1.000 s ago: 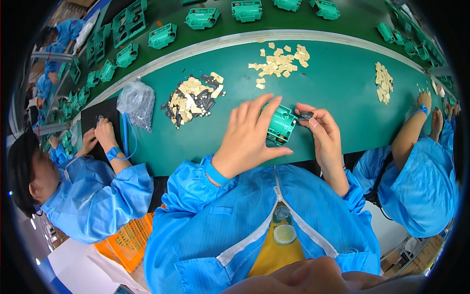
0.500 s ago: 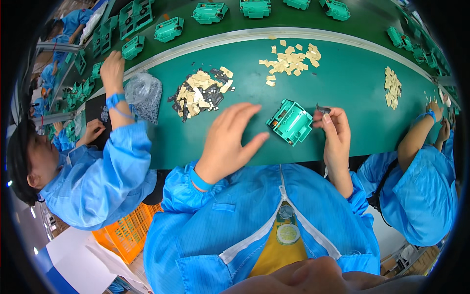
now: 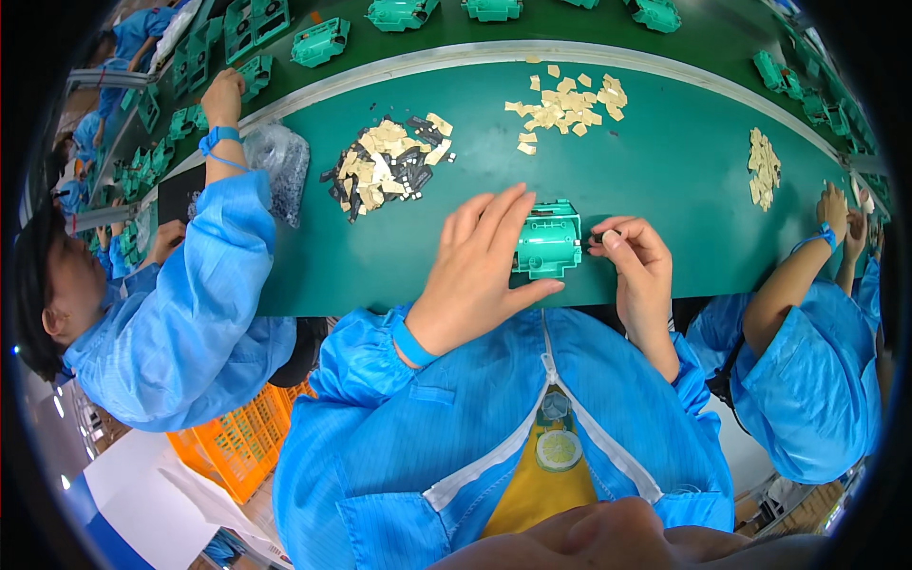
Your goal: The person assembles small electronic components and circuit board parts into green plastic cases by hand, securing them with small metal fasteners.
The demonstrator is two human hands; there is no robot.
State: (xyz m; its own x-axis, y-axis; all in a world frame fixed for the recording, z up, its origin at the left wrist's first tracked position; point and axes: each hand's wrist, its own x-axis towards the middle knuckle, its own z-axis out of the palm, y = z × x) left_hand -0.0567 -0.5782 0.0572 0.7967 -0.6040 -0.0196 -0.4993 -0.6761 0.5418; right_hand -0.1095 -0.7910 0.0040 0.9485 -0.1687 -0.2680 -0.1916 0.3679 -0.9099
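Note:
A green plastic housing (image 3: 551,242) lies on the green table in front of me, its hollow face up. My left hand (image 3: 480,261) grips its left side, fingers along the far edge and thumb at the near edge, covering that end. Just off the housing's right side, my right hand (image 3: 638,266) pinches a small dark part (image 3: 597,239) between thumb and fingertips. Most of that part is hidden by the fingers, so its exact shape cannot be made out.
A heap of cream paper pieces and black parts (image 3: 389,166) lies at left, beside a clear bag (image 3: 277,171). More cream pieces (image 3: 570,103) lie farther back. Green housings (image 3: 401,13) line the belt (image 3: 456,36) beyond a pale rail. Co-workers sit on both sides.
My left hand has moved right and taken hold of the housing, which now sits straighter and slightly left. My right hand has brought the dark part a little nearer and lower.

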